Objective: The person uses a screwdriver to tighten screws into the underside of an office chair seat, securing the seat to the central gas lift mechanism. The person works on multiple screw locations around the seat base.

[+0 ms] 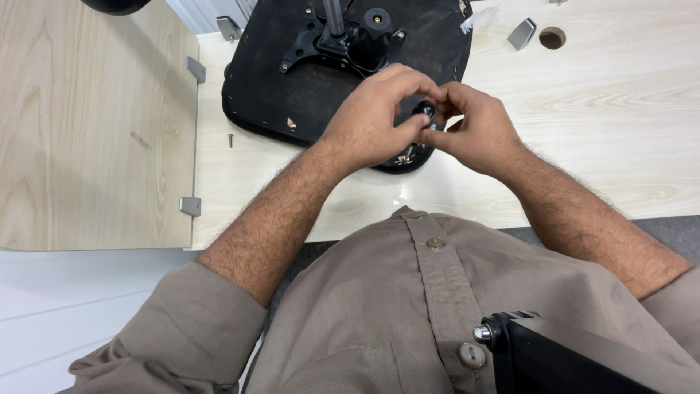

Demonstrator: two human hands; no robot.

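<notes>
left hand (375,120): closed, fingertips pinched on a small black knob (426,111) from the left; forearm ran in from the near left.
right hand (474,128): closed too, fingers curled onto the same knob from the right; both hands touched at the fingertips.
knob: small, round, black, shiny cap; sat between the two sets of fingertips, over the near edge of the seat. Couldn't tell if it was threaded into anything, fingers hid the base.
seat (270,80): black chair seat pan, upside down on the counter (620,131), fabric stapled around the rim; near-right edge sat under the hands.
mechanism plate (321,40): black metal bracket bolted to the seat underside, far of the hands, with a grey metal post (334,16) rising from it.
screw (230,138): single loose screw on the counter, just left of the seat.
panel (87,124): light wood board lying at left, with grey metal brackets (190,206) on its right edge.
cable hole (552,37): round cutout in the counter, far right, with a grey metal clip (522,33) just beside it.
shirt (408,306): brown, buttoned, sleeves rolled, filled the near view.
black part (554,357): dark framed piece with a silver bolt head, near right, against the shirt.
</notes>
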